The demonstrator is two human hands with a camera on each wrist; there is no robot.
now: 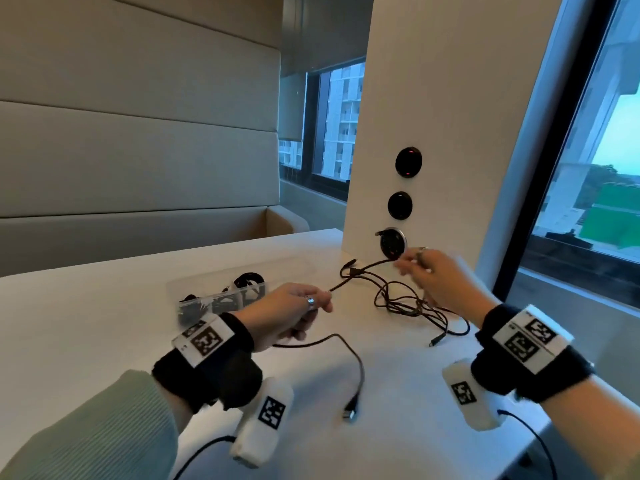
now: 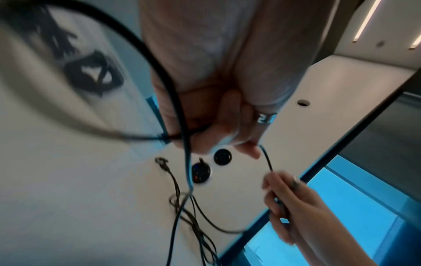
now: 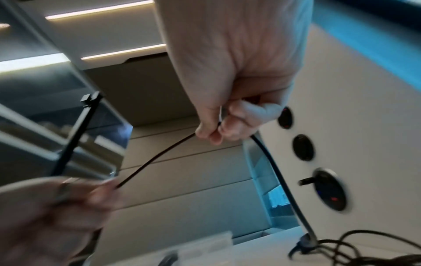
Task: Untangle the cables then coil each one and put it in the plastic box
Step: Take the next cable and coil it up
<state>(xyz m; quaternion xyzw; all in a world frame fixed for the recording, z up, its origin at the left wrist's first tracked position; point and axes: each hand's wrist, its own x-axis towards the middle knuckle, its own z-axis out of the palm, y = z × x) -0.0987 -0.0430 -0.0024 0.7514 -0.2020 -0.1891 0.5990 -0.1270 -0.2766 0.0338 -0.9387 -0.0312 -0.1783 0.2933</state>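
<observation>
A black cable (image 1: 360,273) is stretched between my two hands above the white table (image 1: 104,323). My left hand (image 1: 320,303) grips it with curled fingers (image 2: 227,126), and its tail loops down to a USB plug (image 1: 349,412) on the table. My right hand (image 1: 410,263) pinches the same cable (image 3: 159,154) between thumb and fingertips (image 3: 208,134), close to the pillar. A tangle of black cables (image 1: 405,301) lies under and between the hands. The clear plastic box (image 1: 221,299) sits left of my left hand and holds coiled black cables.
A white pillar (image 1: 433,116) rises at the table's back right with three round black sockets (image 1: 400,205); a plug sits in the lowest one (image 1: 393,243). Windows stand behind and to the right. A padded bench back (image 1: 138,150) is beyond the table's far edge.
</observation>
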